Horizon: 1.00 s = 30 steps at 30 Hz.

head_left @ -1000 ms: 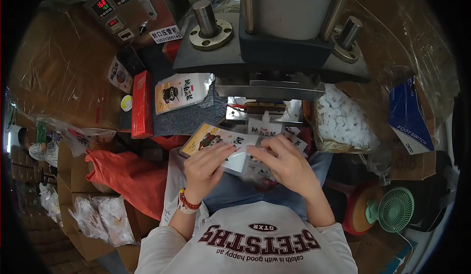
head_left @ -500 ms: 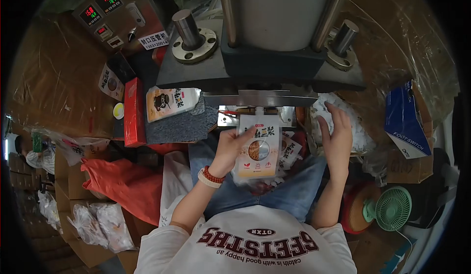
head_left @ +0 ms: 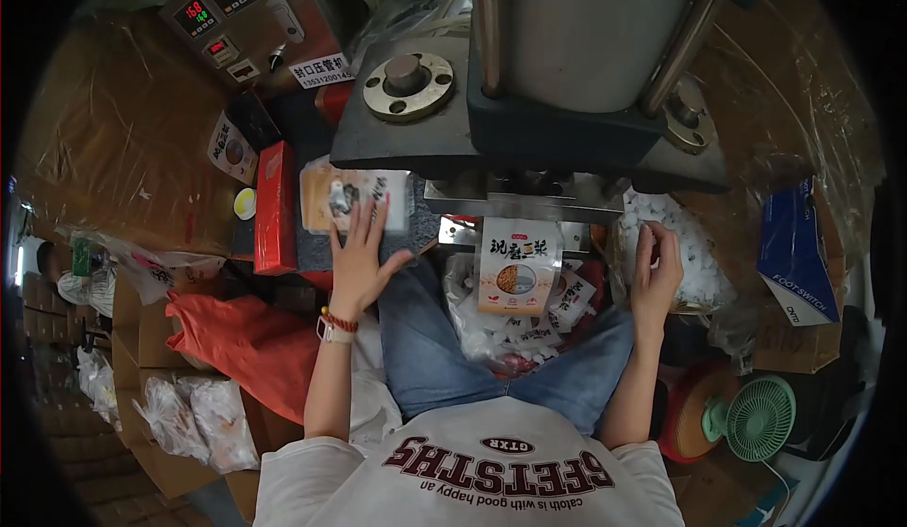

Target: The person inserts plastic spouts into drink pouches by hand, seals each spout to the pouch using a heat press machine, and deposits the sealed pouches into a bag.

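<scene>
A printed pouch (head_left: 519,272) hangs with its upper edge at the metal jaw of the press (head_left: 557,204), and neither hand is on it. My left hand (head_left: 362,253) lies with fingers spread over a stack of printed pouches (head_left: 316,211) on the grey mat, its fingertips touching the top one. At the edge of a tray of small white plastic pieces (head_left: 675,244) is my right hand (head_left: 657,267), fingers bent and drawn together. Whatever those fingers hold, if anything, is hidden. Below the hanging pouch, a clear bag (head_left: 468,324) holds several small printed pouches and white pieces.
A control box (head_left: 241,22) with lit red and green digits stands upper left. Beside the mat is a red box (head_left: 275,208). On the right are a blue-and-white foot switch box (head_left: 801,253) and a green fan (head_left: 761,418). Red cloth (head_left: 241,343) hangs lower left.
My left hand has let go of the pouch at the press and moved left onto the stack. My right hand's fingers have drawn together. The press's side posts stick up less.
</scene>
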{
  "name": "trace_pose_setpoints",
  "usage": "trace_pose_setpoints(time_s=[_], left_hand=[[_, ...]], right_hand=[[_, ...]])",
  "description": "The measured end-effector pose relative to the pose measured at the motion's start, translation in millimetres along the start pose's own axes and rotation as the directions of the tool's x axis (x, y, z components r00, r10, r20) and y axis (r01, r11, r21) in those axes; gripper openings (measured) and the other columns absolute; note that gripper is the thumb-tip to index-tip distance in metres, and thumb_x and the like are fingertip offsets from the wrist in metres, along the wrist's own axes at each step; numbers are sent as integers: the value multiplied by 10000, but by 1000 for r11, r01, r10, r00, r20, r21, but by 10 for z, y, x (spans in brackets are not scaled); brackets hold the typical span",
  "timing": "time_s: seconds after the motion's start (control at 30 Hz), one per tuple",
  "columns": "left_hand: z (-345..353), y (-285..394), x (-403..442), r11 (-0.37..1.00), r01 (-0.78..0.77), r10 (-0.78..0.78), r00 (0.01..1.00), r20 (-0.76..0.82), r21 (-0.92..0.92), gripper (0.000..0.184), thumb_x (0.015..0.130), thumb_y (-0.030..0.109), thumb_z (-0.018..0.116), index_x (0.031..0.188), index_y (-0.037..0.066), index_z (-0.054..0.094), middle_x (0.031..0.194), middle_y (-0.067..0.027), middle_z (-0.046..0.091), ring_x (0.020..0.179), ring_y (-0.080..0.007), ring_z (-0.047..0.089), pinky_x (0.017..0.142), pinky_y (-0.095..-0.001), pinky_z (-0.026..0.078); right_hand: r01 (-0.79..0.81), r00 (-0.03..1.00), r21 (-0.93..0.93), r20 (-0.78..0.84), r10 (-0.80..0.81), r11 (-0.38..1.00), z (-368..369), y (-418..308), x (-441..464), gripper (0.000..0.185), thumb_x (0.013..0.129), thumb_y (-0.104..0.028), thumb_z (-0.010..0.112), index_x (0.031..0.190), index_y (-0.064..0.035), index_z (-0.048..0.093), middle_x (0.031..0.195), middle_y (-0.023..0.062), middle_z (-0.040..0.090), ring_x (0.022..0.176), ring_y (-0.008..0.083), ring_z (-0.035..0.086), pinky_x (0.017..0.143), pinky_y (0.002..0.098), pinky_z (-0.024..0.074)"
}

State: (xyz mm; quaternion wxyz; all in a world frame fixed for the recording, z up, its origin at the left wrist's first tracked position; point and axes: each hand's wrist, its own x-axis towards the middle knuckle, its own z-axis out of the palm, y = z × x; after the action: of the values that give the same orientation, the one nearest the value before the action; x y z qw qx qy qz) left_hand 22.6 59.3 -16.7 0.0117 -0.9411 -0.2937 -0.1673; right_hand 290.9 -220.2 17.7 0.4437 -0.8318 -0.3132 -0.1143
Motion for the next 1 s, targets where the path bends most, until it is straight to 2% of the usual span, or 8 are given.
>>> trace_pose_setpoints(time_s=[0.17, 0.3, 0.4, 0.63, 0.77, 0.83, 0.9, 1.0], left_hand=[[-102, 180, -465, 969, -53, 37, 997, -69, -242, 462, 750, 44, 654, 1206, 91, 597, 1199, -85, 629, 1118, -281, 594, 949, -374, 464], [-416, 534, -436, 750, 17, -137, 982, -130, -661, 336, 718, -73, 589, 1001, 69, 699, 999, -87, 705, 961, -265, 673, 844, -334, 529], [-644, 793, -425, 742, -113, -24, 981, -195, -661, 342, 689, -85, 577, 983, 39, 699, 1018, -101, 701, 986, -262, 667, 854, -338, 525], [-834, 1045, -348, 568, -299, 180, 954, -239, -767, 250, 727, -33, 634, 962, 18, 700, 861, -105, 703, 696, -187, 692, 631, -257, 538], [-152, 1200, -258, 408, 254, -19, 963, 270, -877, 194, 867, 163, 698, 850, -30, 694, 627, -56, 645, 546, -30, 557, 503, -206, 449], [23, 1281, -154, -168, 493, -61, 859, 508, -854, 218, 881, 175, 688, 849, -40, 697, 688, -47, 673, 593, -46, 588, 521, -205, 465], [-2, 1336, 38, -239, 520, -55, 836, 547, -820, 241, 891, 190, 680, 852, -48, 689, 761, -58, 687, 631, -73, 621, 543, -208, 482], [106, 1340, 229, -434, 511, -9, 821, 571, -742, 224, 902, 181, 659, 917, -42, 684, 832, -74, 698, 690, -89, 649, 582, -226, 507]], right_hand=[[-268, 964, 652, 182, 197, 710, -128, -524, -215, 163, 941, -86, 566, 1059, 22, 533, 1038, 151, 636, 884, 178, 629, 787, 283, 481], [-160, 951, 887, 255, -173, 433, -77, -986, -420, 166, 940, -29, 525, 1094, 12, 479, 1118, 183, 635, 1051, 199, 613, 862, 302, 497], [247, 841, 581, 268, -469, 775, 125, -1100, -453, 189, 879, -43, 584, 1054, -32, 513, 1120, 145, 677, 1205, 289, 553, 1027, 460, 353], [311, 807, 583, 255, -533, 751, -47, -1128, -397, 267, 827, -87, 643, 1075, -27, 562, 1080, 122, 693, 1198, 313, 547, 1089, 442, 253], [-33, 958, 485, 266, -111, 874, -97, -877, -347, 340, 864, -86, 641, 1179, 11, 560, 1107, 102, 647, 1066, 206, 570, 951, 302, 420], [-2, 989, 393, 136, -56, 919, -285, -747, -198, 246, 899, -99, 613, 1117, 13, 597, 1136, 95, 633, 1059, 142, 542, 923, 295, 429], [-23, 995, 313, 97, -8, 949, -373, -590, -53, 229, 898, -110, 610, 1092, 11, 615, 1136, 114, 633, 1011, 193, 591, 901, 306, 442], [168, 986, -383, 82, -148, 908, -206, -179, 89, 307, 829, -116, 659, 1113, -15, 599, 1062, 152, 612, 895, 363, 585, 784, 414, 474]])
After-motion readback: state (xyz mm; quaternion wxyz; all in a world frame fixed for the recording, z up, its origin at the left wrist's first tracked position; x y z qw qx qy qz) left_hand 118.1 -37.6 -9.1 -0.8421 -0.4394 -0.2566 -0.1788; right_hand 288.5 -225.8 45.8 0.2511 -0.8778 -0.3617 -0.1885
